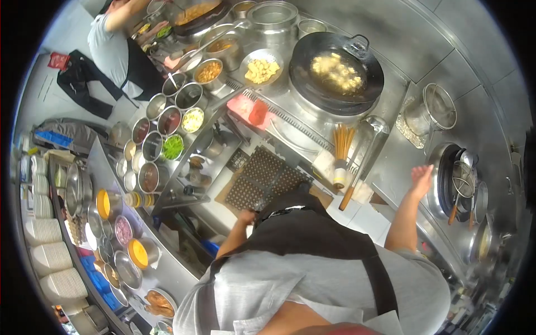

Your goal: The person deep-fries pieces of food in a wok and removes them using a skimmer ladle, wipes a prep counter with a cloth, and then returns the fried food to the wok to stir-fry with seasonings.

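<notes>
My right hand [421, 181] is held out over the steel counter, its fingers stretched and holding nothing I can see. Closest to it are the stacked woks [441, 184], with a wire skimmer [463, 180] inside. Down by my apron [296, 229] is my left hand [246, 217]; its fingers are too small and hidden to read. In front of me, a black wok [304, 72] on the stove holds pale pieces frying in oil [338, 72]. A long-handled ladle [365, 159] lies beside a bamboo whisk [343, 148] at the counter's front edge.
A bowl of fried pieces [262, 70] stands left of the wok. Several metal containers [169, 120] of sauces and toppings fill the left counter. A co-worker [120, 47] stands at the upper left. Stacked plates [56, 257] line the far left. A rubber mat [259, 173] covers the floor.
</notes>
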Available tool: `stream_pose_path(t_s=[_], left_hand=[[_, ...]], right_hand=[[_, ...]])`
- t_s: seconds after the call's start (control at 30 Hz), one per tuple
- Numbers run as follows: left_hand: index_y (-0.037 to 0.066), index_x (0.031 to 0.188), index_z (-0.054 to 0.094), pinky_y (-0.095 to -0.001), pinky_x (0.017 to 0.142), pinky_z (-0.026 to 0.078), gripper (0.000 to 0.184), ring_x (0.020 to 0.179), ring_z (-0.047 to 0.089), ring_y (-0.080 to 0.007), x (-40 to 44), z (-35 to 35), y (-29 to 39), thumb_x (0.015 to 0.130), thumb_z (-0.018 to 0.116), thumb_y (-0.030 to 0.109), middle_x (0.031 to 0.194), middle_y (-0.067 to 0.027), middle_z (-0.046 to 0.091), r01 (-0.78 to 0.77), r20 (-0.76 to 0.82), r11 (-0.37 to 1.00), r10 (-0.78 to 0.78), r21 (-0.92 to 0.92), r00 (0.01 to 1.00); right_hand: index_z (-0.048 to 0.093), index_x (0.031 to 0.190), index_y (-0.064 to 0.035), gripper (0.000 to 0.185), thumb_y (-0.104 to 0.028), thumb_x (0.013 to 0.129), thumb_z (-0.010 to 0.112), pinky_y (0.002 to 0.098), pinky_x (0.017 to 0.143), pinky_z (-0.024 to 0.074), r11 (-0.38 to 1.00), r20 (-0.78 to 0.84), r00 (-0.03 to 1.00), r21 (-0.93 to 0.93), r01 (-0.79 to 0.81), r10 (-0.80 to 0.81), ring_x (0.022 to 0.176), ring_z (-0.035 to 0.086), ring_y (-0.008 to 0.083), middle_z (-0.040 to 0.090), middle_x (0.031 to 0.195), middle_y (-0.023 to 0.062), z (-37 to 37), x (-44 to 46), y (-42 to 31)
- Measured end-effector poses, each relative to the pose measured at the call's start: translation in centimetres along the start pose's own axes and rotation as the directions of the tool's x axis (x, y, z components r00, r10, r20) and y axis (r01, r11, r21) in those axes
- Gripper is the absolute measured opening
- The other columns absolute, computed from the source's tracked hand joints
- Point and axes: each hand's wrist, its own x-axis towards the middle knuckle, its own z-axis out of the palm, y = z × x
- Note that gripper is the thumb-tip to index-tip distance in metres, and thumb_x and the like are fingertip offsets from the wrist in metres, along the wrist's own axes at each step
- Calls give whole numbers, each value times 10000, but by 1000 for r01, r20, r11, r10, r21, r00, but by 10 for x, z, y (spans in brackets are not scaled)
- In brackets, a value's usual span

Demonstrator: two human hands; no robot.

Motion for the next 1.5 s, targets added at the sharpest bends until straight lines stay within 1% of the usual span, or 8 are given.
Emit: stream_pose_path(t_s=[0.3,0.47,0.57,0.73,1.0,1.1,1.3,1.5], left_hand=[[73,975,651,-367,481,535,300,636,605,-220,4,-91,-6,785,574,293,815,-98,617,375,131,777,-360,-505,924],[137,1031,657,-374,697,537,309,822,643,-235,60,-153,-5,726,609,143,913,-84,660,96,113,893,-162,441,980],[163,1065,658,-366,688,535,329,812,650,-236,100,-162,5,742,610,200,908,-95,670,-274,144,654,247,705,958],[43,776,648,-443,748,481,239,855,614,-348,84,-177,121,784,479,212,864,-178,650,-104,-107,993,111,61,988],[66,822,683,-440,729,503,249,922,625,-255,104,-178,97,801,492,223,889,-105,675,-308,252,817,206,487,946],[64,941,667,-350,557,542,244,632,663,-242,100,-183,54,800,549,225,941,-122,665,78,158,986,-101,145,982],[156,1051,672,-352,760,530,317,855,661,-221,130,-196,-43,738,624,152,996,-58,673,-183,245,824,55,537,968],[89,960,666,-363,722,535,220,810,665,-228,153,-170,-73,775,590,180,921,-83,674,-143,145,949,105,281,984]], right_hand=[[390,1142,149,475,-210,891,572,262,618,535,838,145,976,502,-213,161,843,643,251,570,1075,302,94,108,-19],[438,1064,61,219,-61,893,500,188,337,343,755,234,948,575,-315,217,435,443,110,636,767,154,126,104,-1],[434,1187,34,325,-56,881,501,201,311,305,911,253,957,345,-227,142,422,449,94,608,748,96,135,10,-25],[441,1268,36,407,-30,869,477,229,301,310,994,560,822,-50,-94,106,383,440,97,599,739,84,122,-50,-12],[482,1287,-42,457,-30,834,426,265,371,380,838,591,807,-440,323,-1,422,492,109,607,695,48,165,-60,-5],[482,1274,-12,459,-78,820,447,330,491,475,737,529,846,-545,400,-67,455,563,161,644,711,99,199,-47,-9],[485,1184,40,362,-27,830,450,284,385,416,913,562,801,-405,50,206,450,520,147,629,749,88,247,-55,12],[528,989,27,159,-10,846,468,251,377,386,943,654,686,-149,-298,320,461,521,135,618,765,115,269,-86,38]])
